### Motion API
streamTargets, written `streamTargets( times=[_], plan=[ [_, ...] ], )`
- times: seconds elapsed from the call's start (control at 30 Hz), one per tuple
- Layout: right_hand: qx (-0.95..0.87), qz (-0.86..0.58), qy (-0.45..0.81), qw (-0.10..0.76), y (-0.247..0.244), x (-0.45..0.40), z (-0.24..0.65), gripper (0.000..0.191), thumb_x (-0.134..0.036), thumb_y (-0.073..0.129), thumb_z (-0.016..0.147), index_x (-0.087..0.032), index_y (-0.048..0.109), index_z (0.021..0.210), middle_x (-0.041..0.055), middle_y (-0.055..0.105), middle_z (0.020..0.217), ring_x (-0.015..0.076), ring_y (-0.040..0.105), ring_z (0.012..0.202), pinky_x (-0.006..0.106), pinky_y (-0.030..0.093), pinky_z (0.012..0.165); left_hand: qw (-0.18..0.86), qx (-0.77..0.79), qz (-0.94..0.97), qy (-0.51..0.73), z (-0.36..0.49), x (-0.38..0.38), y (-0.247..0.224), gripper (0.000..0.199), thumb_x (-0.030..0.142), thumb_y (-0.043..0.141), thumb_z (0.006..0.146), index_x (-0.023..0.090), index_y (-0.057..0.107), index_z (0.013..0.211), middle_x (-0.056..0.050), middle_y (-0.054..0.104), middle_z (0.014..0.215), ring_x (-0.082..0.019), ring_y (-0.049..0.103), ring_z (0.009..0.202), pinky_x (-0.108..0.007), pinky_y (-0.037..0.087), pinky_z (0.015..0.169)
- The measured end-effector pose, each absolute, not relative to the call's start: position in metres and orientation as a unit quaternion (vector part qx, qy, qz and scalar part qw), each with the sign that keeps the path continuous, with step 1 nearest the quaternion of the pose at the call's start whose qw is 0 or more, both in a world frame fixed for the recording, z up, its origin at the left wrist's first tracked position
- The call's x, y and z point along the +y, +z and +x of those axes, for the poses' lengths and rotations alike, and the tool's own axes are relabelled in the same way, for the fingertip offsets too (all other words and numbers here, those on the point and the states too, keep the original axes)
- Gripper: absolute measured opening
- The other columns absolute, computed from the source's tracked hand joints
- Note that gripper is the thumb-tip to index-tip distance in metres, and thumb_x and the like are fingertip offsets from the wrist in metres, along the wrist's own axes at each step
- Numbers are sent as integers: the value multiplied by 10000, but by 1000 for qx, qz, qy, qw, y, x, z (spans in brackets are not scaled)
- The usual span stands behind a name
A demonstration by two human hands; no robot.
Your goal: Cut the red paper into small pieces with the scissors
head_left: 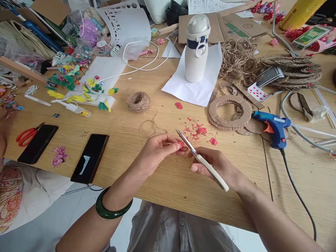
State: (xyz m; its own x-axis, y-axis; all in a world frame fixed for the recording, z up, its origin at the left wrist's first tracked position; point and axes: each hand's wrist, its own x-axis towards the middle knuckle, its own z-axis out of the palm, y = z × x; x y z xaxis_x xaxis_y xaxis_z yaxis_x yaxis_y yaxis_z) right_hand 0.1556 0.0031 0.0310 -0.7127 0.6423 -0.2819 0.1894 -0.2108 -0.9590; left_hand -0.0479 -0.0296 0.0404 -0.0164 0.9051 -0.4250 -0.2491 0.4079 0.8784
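Between the thumb and fingertips of my left hand (pixel 160 152) is a small red paper piece (pixel 180 144). My right hand (pixel 219 164) is closed round white-handled scissors (pixel 210 168), their blades pointing up and left beside the red piece. Whether the blades touch it I cannot tell. Beyond the blades lie scattered red scraps (pixel 201 130) on the wooden table. A few rounded red pieces (pixel 179 105) lie farther back. Loose twine (pixel 153 127) trails from a small twine ball (pixel 138 102) behind my left hand.
A blue glue gun (pixel 275 127) with a trailing cord lies right of a cardboard ring (pixel 229 112). A white bottle (pixel 196 52) stands on paper (pixel 173 84) at the back. Two phones (pixel 90 157) and red-handled scissors (pixel 26 135) lie left. Another person (pixel 26 196) sits at far left.
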Motion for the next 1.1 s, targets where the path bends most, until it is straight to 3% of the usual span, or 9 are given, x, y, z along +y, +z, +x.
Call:
streamTargets(
  times=[0.23, 0.47, 0.57, 0.67, 0.77, 0.93, 1.1],
  plan=[
    [-601, -411, 656, 201, 28, 3, 153, 437, -537, 726, 771, -145, 600, 914, -40, 459, 647, 107, 418, 557, 244, 338, 498, 606, 578, 297, 459, -56, -17, 34, 184, 280, 795, 705, 129, 716, 774, -49, 740, 807, -177, 711, 784, -350, 559, 851],
    [-569, -457, 637, 250, 23, 6, 152, 490, -641, 655, 775, -166, 578, 870, -47, 450, 588, 108, 438, 493, 247, 341, 450, 519, 596, 308, 530, -66, 31, 22, 229, 284, 810, 636, 100, 720, 738, -67, 707, 764, -170, 683, 780, -329, 569, 776],
    [-564, -447, 644, 259, 20, 4, 151, 479, -625, 677, 766, -167, 571, 859, -46, 452, 602, 104, 433, 503, 244, 344, 448, 498, 609, 321, 527, -68, 52, 15, 219, 290, 792, 641, 106, 716, 731, -67, 697, 763, -164, 673, 755, -285, 560, 670],
    [-556, -438, 654, 266, 19, 2, 149, 461, -578, 723, 749, -160, 575, 874, -42, 460, 632, 103, 426, 530, 244, 367, 467, 422, 658, 351, 515, -71, 74, 4, 191, 287, 779, 636, 121, 703, 691, -31, 651, 668, -115, 599, 607, -230, 490, 527],
    [-556, -436, 656, 265, 19, 1, 148, 450, -561, 724, 759, -155, 581, 894, -39, 466, 642, 108, 427, 550, 246, 377, 487, 402, 670, 356, 512, -73, 94, -5, 168, 271, 756, 646, 120, 685, 654, -15, 620, 605, -96, 557, 547, -229, 472, 516],
    [-574, -435, 644, 259, 18, -1, 149, 413, -532, 724, 776, -157, 589, 886, -59, 408, 610, 97, 348, 536, 237, 287, 462, 391, 678, 369, 502, -71, 105, -10, 165, 282, 713, 678, 119, 691, 692, -22, 632, 634, -108, 580, 585, -237, 498, 541],
    [-580, -436, 641, 252, 17, -3, 148, 385, -500, 727, 784, -155, 598, 896, -60, 402, 611, 104, 352, 563, 237, 277, 484, 359, 707, 378, 477, -74, 110, -14, 144, 273, 685, 703, 133, 671, 671, 10, 606, 571, -72, 501, 438, -222, 419, 469]
  ],
)
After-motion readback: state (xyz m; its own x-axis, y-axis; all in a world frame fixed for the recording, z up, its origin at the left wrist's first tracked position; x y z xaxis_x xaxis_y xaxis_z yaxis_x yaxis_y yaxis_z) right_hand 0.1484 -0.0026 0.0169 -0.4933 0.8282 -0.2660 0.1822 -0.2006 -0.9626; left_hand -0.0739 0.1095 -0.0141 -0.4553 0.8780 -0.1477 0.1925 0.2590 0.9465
